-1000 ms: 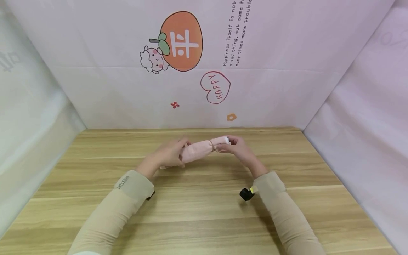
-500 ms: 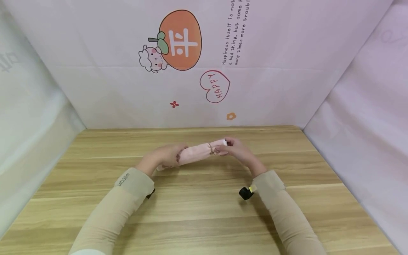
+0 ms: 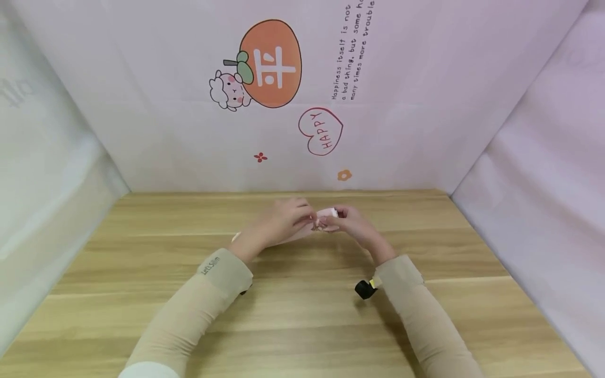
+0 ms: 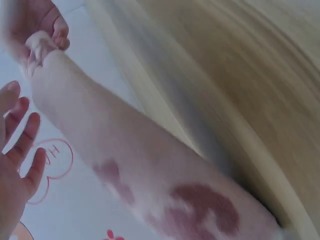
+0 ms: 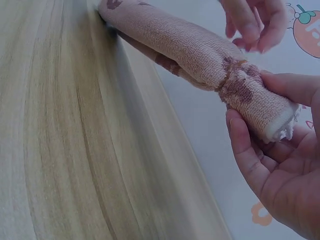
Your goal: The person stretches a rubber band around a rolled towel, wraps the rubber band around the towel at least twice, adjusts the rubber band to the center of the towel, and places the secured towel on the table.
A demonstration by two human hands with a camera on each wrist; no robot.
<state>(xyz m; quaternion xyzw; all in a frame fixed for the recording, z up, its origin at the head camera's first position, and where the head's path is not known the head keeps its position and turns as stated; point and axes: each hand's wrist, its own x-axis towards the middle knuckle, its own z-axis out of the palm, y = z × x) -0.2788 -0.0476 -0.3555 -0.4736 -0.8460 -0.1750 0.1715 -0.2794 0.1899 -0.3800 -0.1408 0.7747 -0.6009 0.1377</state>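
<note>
A pale pink towel (image 5: 175, 42) with dark reddish patches is rolled into a long tube. A thin brownish band (image 5: 243, 62) cinches it near one end, where white loose edges show. My right hand (image 5: 282, 160) grips that short end between thumb and fingers. Over the towel, close to the band, hovers my left hand (image 3: 285, 220); its fingers look loosely bent and hold nothing in the left wrist view, apart from the roll. In the head view the left hand covers much of the towel (image 3: 298, 232).
Beneath is a wood-grain table (image 3: 302, 315). A white printed cloth wall (image 3: 402, 131) rises behind its far edge, and white cloth hangs at both sides. A small black wrist camera (image 3: 365, 289) sticks out beside the right cuff.
My left hand has let go of the towel's left part and moved right, toward the band. The right hand keeps its grip on the right end.
</note>
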